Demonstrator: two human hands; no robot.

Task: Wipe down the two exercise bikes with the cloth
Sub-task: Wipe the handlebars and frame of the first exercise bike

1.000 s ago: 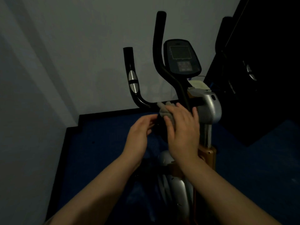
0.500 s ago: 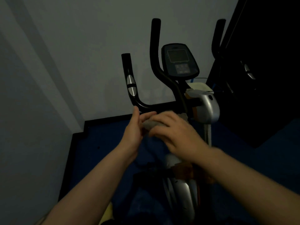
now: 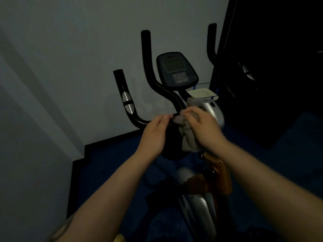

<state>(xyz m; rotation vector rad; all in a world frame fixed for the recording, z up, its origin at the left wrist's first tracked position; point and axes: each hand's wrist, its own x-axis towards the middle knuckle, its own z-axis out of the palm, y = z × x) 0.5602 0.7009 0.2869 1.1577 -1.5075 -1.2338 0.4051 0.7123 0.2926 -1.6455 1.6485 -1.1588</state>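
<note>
An exercise bike (image 3: 176,70) with black handlebars, a dark console and a silver and orange frame stands in front of me in dim light. My right hand (image 3: 203,126) grips a grey cloth (image 3: 187,138) at the base of the tall black handlebar (image 3: 157,82), and part of the cloth hangs down under the hand. My left hand (image 3: 154,135) is just left of it, fingers curled at the low handlebar's horizontal tube (image 3: 139,120) beside the cloth's edge. Whether it pinches the cloth or the tube is unclear. A second bike is not clearly visible.
A grey wall stands behind and to the left. A large dark shape (image 3: 272,67) fills the right side, with another black bar (image 3: 211,41) against it. The floor is blue carpet (image 3: 108,163) with a black skirting edge.
My right hand and the cloth have shifted right, back to the base of the tall handlebar. My left hand has closed in beside the cloth. The view has tilted down slightly.
</note>
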